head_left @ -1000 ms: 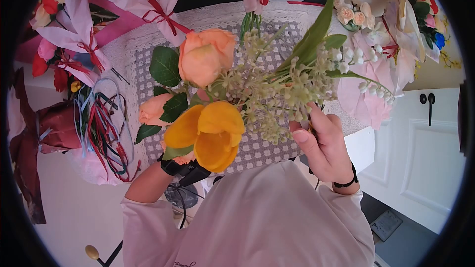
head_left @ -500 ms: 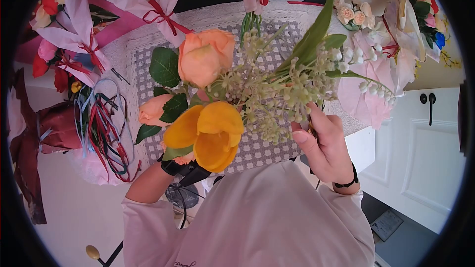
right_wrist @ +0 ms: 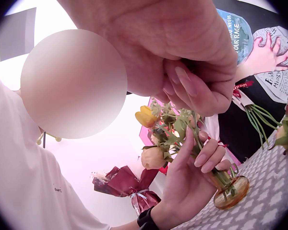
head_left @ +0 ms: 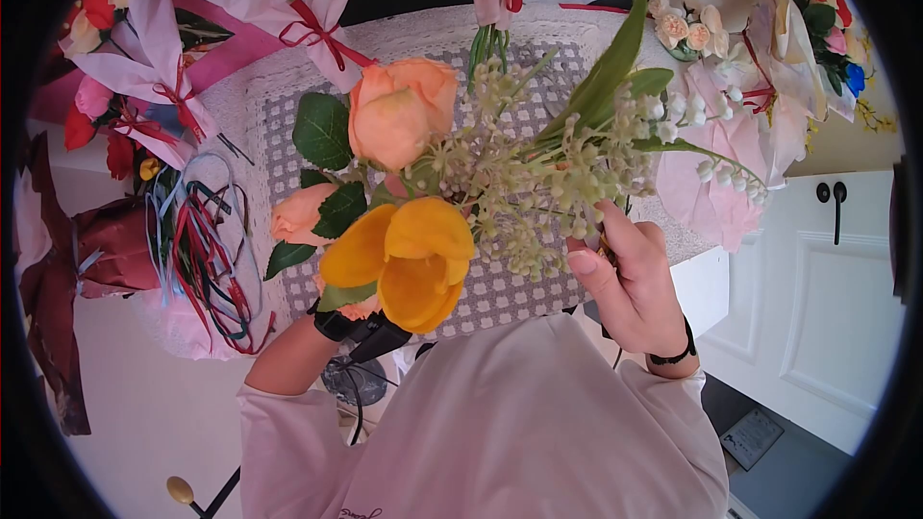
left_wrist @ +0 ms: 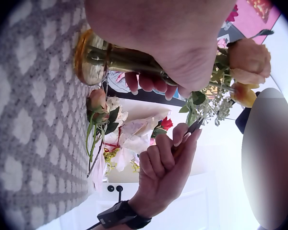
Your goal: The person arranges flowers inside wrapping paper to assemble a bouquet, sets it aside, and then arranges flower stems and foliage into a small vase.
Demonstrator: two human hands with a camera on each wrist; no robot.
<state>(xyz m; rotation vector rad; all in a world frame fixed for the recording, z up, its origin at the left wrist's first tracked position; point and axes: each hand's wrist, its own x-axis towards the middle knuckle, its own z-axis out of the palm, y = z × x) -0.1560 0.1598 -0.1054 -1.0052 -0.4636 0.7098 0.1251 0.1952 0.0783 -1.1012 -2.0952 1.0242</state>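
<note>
My left hand [right_wrist: 187,187] grips the neck of an amber glass vase [right_wrist: 233,194] whose base is on the checked cloth [head_left: 519,303]. In the head view the flowers hide this hand. From the vase rise a peach rose [head_left: 402,113], a yellow tulip [head_left: 423,264] and pale green sprigs [head_left: 538,187]. To their right, my right hand [head_left: 630,279] pinches a small dark-tipped tool [left_wrist: 194,126] between thumb and curled fingers; I cannot tell its kind. Its fingertips are right at the edge of the sprigs in the head view.
Tangled ribbons [head_left: 207,259] and a dark red wrapped bouquet [head_left: 115,245] lie at the left. Pink-wrapped bouquets [head_left: 317,29] stand along the back. White lily-of-the-valley bells [head_left: 687,111] and pink paper [head_left: 716,183] are at the right, near a white cabinet door [head_left: 808,308].
</note>
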